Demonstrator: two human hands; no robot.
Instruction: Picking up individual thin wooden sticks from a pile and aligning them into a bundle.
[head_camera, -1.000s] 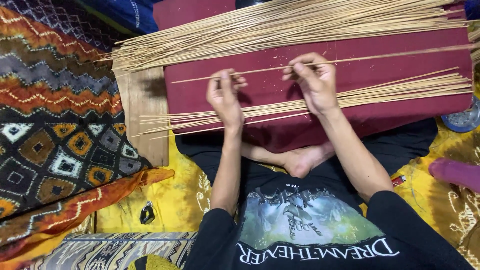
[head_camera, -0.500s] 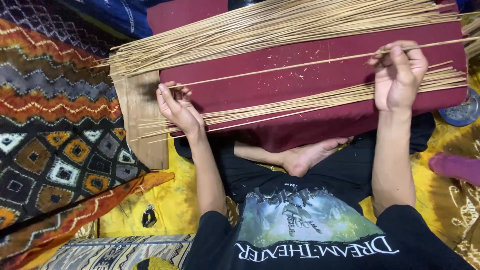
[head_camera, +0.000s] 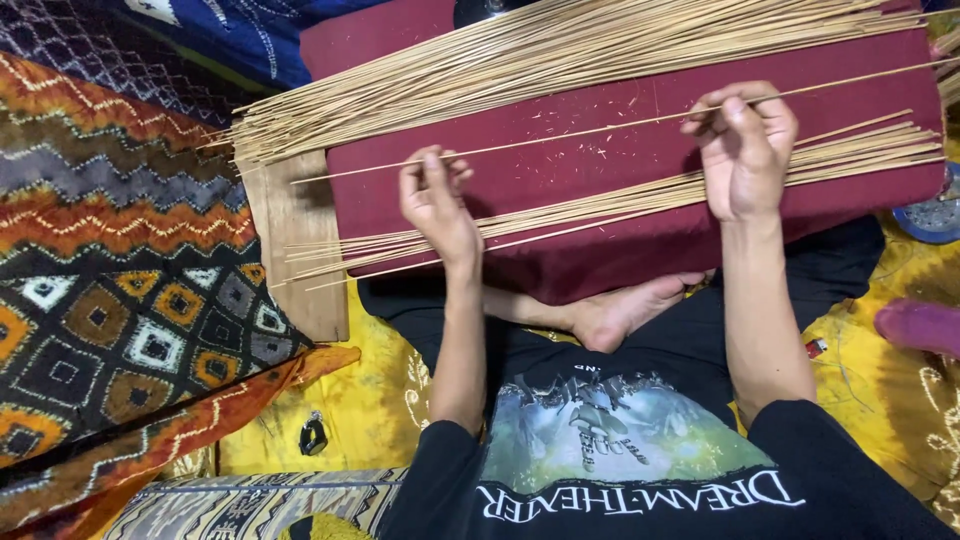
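Note:
One thin bamboo stick (head_camera: 600, 130) lies lengthwise across a maroon padded board (head_camera: 620, 165) on my lap. My left hand (head_camera: 437, 205) pinches this stick near its left part with the fingertips. My right hand (head_camera: 745, 150) grips the same stick further right, fingers curled over it. Beyond the stick, a thick pile of the same sticks (head_camera: 560, 55) lies along the far edge of the board. A thinner bundle of sticks (head_camera: 610, 205) lies along the near edge, partly under both hands.
A plain wooden plank (head_camera: 295, 235) sticks out under the board's left end. Patterned cloths (head_camera: 110, 260) cover the floor at the left, with yellow fabric (head_camera: 370, 400) below. My bare foot (head_camera: 620, 310) rests under the board. A blue round dish (head_camera: 935, 215) sits at the right edge.
My hands have come closer together along the single stick: the left slid right from the board's left end, the right moved a little left. The stick stays across the board.

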